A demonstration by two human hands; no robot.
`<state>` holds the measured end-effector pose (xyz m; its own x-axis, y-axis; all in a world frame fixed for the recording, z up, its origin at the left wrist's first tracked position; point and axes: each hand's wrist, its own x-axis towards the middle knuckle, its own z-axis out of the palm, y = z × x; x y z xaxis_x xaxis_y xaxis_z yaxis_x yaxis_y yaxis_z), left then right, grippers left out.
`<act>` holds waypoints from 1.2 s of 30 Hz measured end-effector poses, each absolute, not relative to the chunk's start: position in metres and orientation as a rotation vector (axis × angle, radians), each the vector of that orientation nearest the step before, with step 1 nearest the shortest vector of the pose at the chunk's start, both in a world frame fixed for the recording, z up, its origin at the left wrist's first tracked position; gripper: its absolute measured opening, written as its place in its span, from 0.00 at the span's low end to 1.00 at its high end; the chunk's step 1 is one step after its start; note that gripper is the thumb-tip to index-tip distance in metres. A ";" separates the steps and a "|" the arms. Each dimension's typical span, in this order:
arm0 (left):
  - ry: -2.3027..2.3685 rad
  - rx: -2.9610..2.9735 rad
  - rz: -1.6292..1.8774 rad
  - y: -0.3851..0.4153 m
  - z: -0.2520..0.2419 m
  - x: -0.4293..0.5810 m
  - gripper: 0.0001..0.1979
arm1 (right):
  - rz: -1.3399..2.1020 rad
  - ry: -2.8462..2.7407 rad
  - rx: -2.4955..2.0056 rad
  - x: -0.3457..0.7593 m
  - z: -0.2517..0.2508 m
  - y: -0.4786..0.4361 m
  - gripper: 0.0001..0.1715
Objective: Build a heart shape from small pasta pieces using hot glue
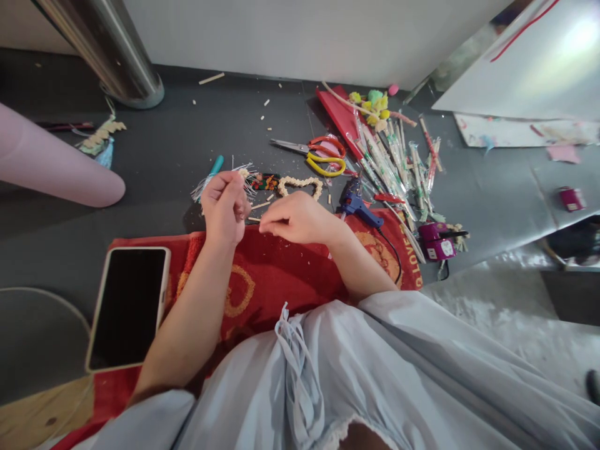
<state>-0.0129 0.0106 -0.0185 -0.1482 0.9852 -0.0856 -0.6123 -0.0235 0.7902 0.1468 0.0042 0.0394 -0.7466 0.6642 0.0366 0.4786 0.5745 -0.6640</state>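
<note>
My left hand (225, 206) is closed in a pinch, raised over the front of the dark tabletop. A small knobbly cream-coloured piece (244, 173) shows at its fingertips. Beside it, my right hand (297, 219) hangs palm down with its fingers pinched together; what they hold, if anything, is hidden. Close to those fingertips is a short pale stick (254, 219). Just beyond my right hand lies a heart-shaped outline of cream pieces (300, 182). A bundle of thin white wires (200, 189) and a teal stick (217, 164) lie behind my left hand.
Orange-and-yellow-handled scissors (323, 156) lie open behind the hands. To the right are a blue glue gun (359, 205), wrapped sticks (387, 159) and a purple box (438, 240). A tablet (129, 306) rests at left by a red towel (281, 269). A metal post (122, 56) stands behind.
</note>
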 end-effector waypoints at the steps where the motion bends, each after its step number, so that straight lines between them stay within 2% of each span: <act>1: 0.835 0.565 1.556 0.012 -0.020 -0.015 0.23 | 1.027 -2.575 -0.841 0.148 0.041 0.002 0.13; 11: 0.848 0.464 1.508 0.023 -0.041 -0.035 0.17 | 1.508 -2.554 -0.358 0.156 0.073 -0.024 0.13; 14: 0.864 0.480 1.521 0.021 -0.037 -0.032 0.16 | 1.344 -2.636 -0.629 0.160 0.072 -0.025 0.11; 18: 0.866 0.455 1.549 0.016 -0.025 -0.021 0.22 | 0.836 -2.600 -1.324 0.159 0.057 -0.018 0.03; 19: 0.851 0.457 1.555 0.015 -0.022 -0.018 0.22 | 0.735 -2.534 -1.425 0.158 0.053 -0.016 0.07; 21: 0.820 0.481 1.529 0.012 -0.018 -0.014 0.21 | 0.611 -2.379 -1.519 0.155 0.047 -0.010 0.21; 23: 0.811 0.511 1.493 0.010 -0.016 -0.013 0.18 | 0.639 -2.215 -1.498 0.152 0.044 -0.005 0.19; 25: 0.799 0.544 1.479 0.009 -0.016 -0.012 0.16 | 0.768 -2.090 -1.428 0.149 0.043 -0.001 0.09; 29: 0.768 0.603 1.471 0.008 -0.016 -0.011 0.20 | 0.957 -2.014 -1.352 0.145 0.042 0.007 0.16; 34: 0.808 0.653 1.390 0.006 -0.016 -0.008 0.24 | 1.033 -2.008 -1.286 0.141 0.034 0.013 0.12; 36: 0.794 0.678 1.372 0.006 -0.017 -0.008 0.24 | 1.043 -1.968 -1.272 0.140 0.030 0.014 0.16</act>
<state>-0.0082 0.0056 -0.0168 0.0252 0.9952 -0.0947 -0.5778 0.0918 0.8110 0.1403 0.0138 0.0300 -0.3860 0.9213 0.0473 0.4778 0.2435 -0.8440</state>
